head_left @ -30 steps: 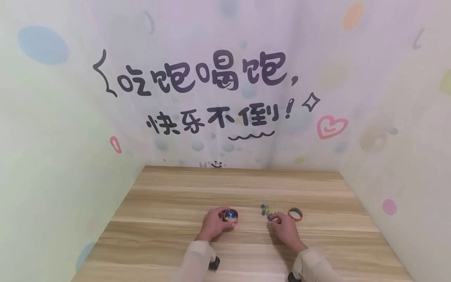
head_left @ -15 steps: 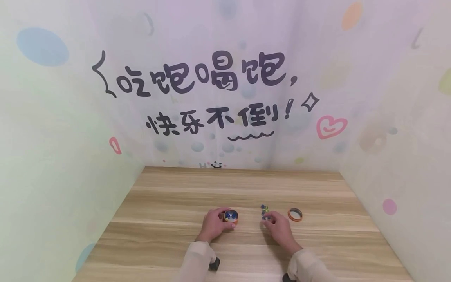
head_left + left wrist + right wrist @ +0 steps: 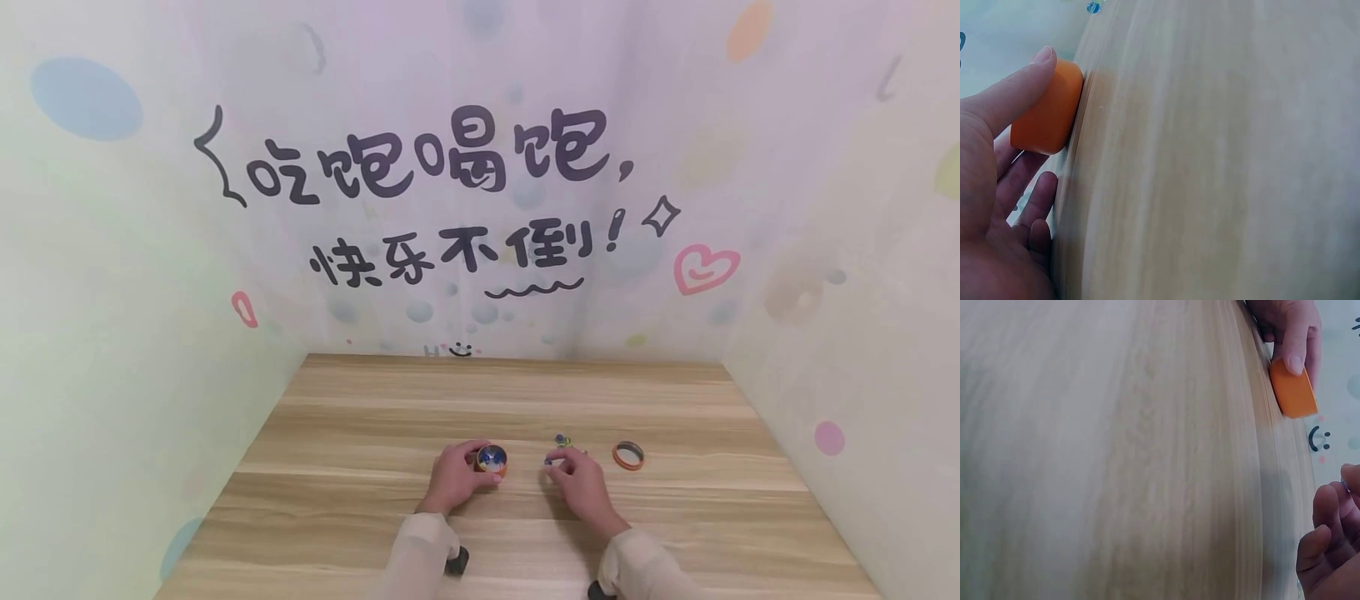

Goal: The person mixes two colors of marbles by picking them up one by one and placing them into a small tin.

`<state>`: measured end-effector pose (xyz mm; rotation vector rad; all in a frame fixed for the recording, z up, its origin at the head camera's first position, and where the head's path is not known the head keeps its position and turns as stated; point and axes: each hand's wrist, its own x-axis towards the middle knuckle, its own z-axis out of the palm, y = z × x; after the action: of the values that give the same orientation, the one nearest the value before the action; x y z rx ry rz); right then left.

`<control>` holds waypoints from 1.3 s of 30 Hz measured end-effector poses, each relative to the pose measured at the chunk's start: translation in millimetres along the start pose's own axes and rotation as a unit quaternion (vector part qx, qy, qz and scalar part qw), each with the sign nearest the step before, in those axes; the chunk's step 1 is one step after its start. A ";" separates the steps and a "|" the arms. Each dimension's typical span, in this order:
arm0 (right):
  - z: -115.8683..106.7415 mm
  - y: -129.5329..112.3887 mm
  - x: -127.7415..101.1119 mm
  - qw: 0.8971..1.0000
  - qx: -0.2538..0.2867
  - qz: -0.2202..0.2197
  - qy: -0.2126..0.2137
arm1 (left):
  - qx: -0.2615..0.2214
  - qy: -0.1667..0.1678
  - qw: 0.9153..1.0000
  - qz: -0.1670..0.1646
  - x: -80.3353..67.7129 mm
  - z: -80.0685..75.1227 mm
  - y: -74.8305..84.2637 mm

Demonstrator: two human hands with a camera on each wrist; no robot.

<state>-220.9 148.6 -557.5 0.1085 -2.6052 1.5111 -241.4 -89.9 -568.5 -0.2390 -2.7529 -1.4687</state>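
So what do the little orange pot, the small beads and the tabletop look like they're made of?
The orange pot looks like matte plastic: even colour, rounded edges, no shine. The beads seem to be glass or glossy plastic, since they are tiny, mixed in colour and slightly glinting, but too small to be sure. The tabletop shows pale wood grain in smooth bands, so possibly a laminate rather than solid wood.

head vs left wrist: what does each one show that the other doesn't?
Head only: the right hand lifted just off the table, pinching a small bead; a few loose beads beyond it; an orange lid further right; the tub's open top with blue beads inside; the printed walls.
Left wrist only: a close side view of the thumb pressed on the tub's wall, other fingers curled below.
Both: the left hand gripping the orange tub, and the wooden table.
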 end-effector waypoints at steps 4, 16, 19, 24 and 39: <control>4.6 -2.4 0.7 1.000 -0.009 -0.004 0.000 | 0.004 0.000 1.000 -0.001 0.2 0.0 -0.3; 12.9 -10.2 -0.3 1.000 0.011 0.001 -0.016 | 0.006 0.003 1.000 0.008 1.9 -0.1 -1.0; 14.7 -11.0 -0.4 1.000 0.016 0.002 -0.018 | 0.009 0.002 1.000 0.004 1.9 0.0 -0.6; 19.5 -11.6 -1.0 1.000 0.026 0.002 -0.015 | 0.012 -0.001 1.000 -0.003 1.3 -0.1 0.1; 36.5 -21.2 4.2 0.997 0.060 -0.005 -0.041 | 0.023 0.002 1.000 0.007 2.2 0.6 -1.4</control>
<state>-225.1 106.3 -556.7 0.1993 -2.5706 1.6928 -243.7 -89.9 -569.8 -0.2518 -2.7716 -1.4001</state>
